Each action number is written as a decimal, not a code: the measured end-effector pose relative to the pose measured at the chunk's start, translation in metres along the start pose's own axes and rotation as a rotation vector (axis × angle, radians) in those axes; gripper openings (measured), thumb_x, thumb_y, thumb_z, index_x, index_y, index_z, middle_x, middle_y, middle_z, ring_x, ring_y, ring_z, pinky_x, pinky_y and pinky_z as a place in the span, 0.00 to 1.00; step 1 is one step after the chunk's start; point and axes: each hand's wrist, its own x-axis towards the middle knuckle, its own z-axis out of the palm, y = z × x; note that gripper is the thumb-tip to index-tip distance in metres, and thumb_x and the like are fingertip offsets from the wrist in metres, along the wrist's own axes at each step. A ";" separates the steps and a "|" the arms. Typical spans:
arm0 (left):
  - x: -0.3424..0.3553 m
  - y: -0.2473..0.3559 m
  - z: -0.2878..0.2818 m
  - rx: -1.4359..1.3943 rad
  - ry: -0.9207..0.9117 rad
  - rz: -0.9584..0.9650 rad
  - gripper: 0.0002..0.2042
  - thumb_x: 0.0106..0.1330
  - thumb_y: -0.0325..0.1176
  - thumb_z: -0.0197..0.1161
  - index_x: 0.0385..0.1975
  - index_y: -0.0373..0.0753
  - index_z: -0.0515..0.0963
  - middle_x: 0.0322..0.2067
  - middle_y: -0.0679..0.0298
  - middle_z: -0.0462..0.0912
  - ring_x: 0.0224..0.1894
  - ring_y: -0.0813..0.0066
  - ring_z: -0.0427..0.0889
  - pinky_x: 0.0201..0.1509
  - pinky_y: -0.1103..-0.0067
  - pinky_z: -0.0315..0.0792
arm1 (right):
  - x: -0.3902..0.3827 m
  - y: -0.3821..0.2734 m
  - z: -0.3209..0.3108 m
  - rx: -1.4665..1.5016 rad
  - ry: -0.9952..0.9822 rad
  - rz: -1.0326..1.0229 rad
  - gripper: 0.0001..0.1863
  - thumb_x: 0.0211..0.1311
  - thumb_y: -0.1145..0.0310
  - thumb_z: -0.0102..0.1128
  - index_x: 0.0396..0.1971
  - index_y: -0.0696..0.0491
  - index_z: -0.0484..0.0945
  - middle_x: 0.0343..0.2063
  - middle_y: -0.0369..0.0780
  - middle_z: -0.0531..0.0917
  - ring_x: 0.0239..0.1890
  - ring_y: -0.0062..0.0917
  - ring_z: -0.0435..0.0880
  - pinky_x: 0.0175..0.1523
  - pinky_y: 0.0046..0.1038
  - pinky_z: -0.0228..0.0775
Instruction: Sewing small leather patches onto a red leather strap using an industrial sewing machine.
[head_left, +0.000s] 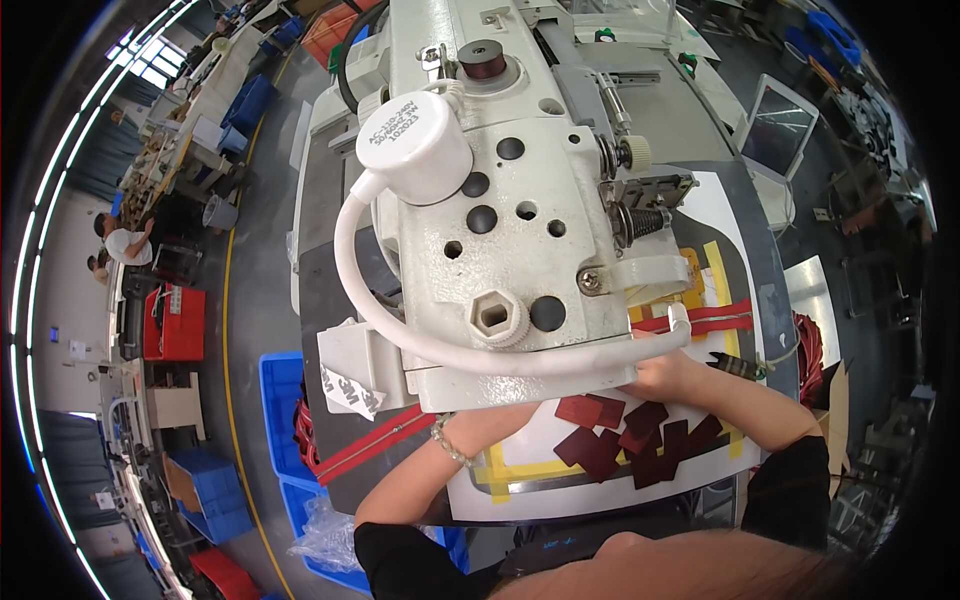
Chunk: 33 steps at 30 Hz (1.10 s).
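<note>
A white sewing machine head (pixel 500 270) stands between my arms and hides much of what lies beneath it. My left hand (pixel 492 425), with a beaded bracelet at its wrist, reaches under its front edge; the fingers are out of sight. On the other side, my right hand (pixel 668 378) is curled beside the machine's edge, its fingertips hidden. A long red zipper (pixel 375 445) runs in from the left, passes behind the machine, and shows again as a red zipper length (pixel 715 318) beyond my right hand. Several dark red flat pieces (pixel 645 440) lie overlapping between my forearms.
White sheeting edged with yellow tape (pixel 535 468) covers the near worktop. Blue bins (pixel 285 425) stand at the left, one with clear plastic. A thread spool (pixel 482 58) tops the machine; a tablet-like screen (pixel 778 125) is at the far right. Another person (pixel 128 240) is far left.
</note>
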 end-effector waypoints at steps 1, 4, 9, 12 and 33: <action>0.001 0.004 -0.002 0.140 0.039 0.066 0.12 0.62 0.35 0.61 0.44 0.39 0.79 0.42 0.58 0.81 0.46 0.61 0.79 0.53 0.69 0.71 | 0.003 -0.002 -0.003 -0.008 0.023 -0.008 0.15 0.49 0.68 0.65 0.40 0.49 0.80 0.40 0.32 0.82 0.35 0.18 0.83 0.28 0.18 0.75; 0.002 0.007 -0.003 0.293 0.102 0.125 0.11 0.61 0.36 0.62 0.42 0.43 0.80 0.40 0.63 0.82 0.44 0.67 0.80 0.50 0.71 0.72 | 0.017 -0.014 -0.018 0.042 -0.035 0.053 0.18 0.46 0.67 0.67 0.41 0.50 0.79 0.41 0.33 0.80 0.38 0.21 0.81 0.32 0.21 0.76; 0.001 0.014 -0.002 0.192 0.003 -0.024 0.11 0.62 0.34 0.58 0.43 0.46 0.82 0.44 0.61 0.81 0.48 0.62 0.79 0.54 0.68 0.70 | 0.031 -0.030 -0.016 0.011 -0.060 0.139 0.21 0.45 0.65 0.67 0.42 0.54 0.78 0.38 0.35 0.77 0.40 0.25 0.78 0.42 0.24 0.74; 0.003 0.005 -0.003 0.383 0.081 0.135 0.15 0.61 0.38 0.60 0.49 0.51 0.77 0.29 0.73 0.82 0.28 0.82 0.82 0.28 0.83 0.75 | 0.033 -0.040 -0.011 -0.025 -0.076 0.201 0.20 0.46 0.66 0.65 0.40 0.57 0.78 0.36 0.37 0.76 0.40 0.28 0.77 0.46 0.27 0.72; 0.003 -0.017 -0.006 0.183 -0.048 0.101 0.23 0.59 0.48 0.64 0.53 0.49 0.76 0.49 0.70 0.80 0.51 0.73 0.78 0.59 0.72 0.69 | 0.032 -0.060 -0.001 -0.228 -0.057 0.250 0.14 0.52 0.71 0.58 0.38 0.62 0.78 0.37 0.44 0.76 0.42 0.35 0.78 0.51 0.34 0.73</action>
